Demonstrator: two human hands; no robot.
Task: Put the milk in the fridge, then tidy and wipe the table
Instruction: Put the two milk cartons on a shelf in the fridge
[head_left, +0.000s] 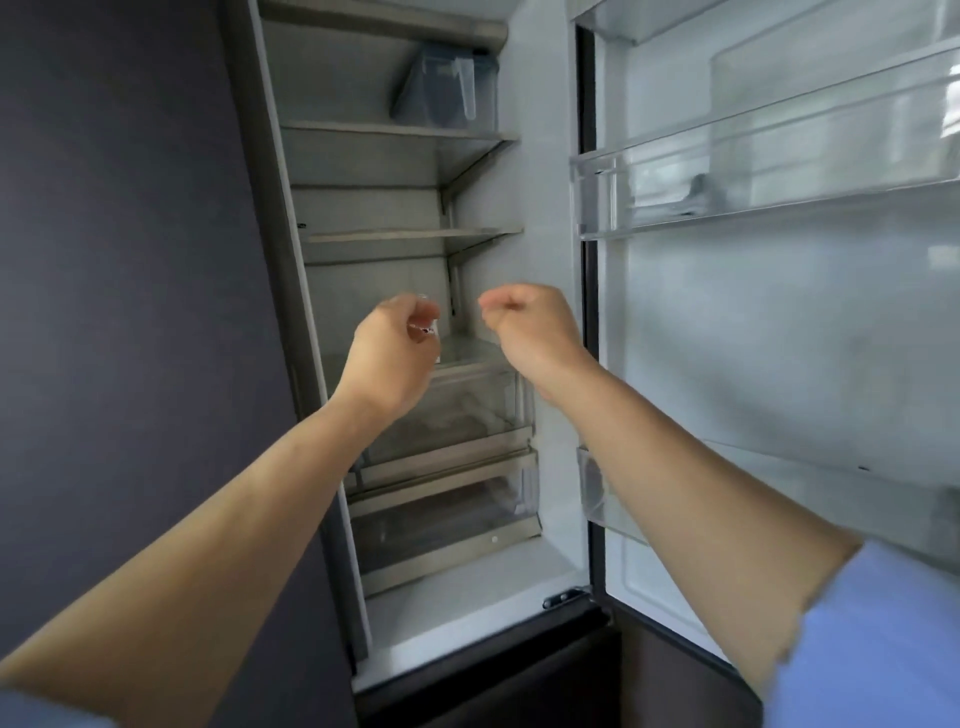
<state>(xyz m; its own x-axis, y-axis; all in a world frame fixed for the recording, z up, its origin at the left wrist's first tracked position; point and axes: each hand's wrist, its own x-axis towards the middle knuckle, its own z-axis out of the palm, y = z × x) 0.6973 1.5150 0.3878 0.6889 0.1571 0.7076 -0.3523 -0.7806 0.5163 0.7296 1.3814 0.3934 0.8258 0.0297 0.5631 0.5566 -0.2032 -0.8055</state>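
Left hand (395, 353): fingers curled round a small pale item with a red mark (429, 332). The hand hides most of it, so I cannot tell whether it is the milk.
Right hand (530, 327): a loose fist with nothing seen in it, near the left hand but not touching.
Place: both hands are raised inside the open white-walled fridge (540, 182), above two clear plastic drawers (467, 410).
Top shelf: a clear plastic box (447, 93).
Right: open door with transparent door bins (779, 171).
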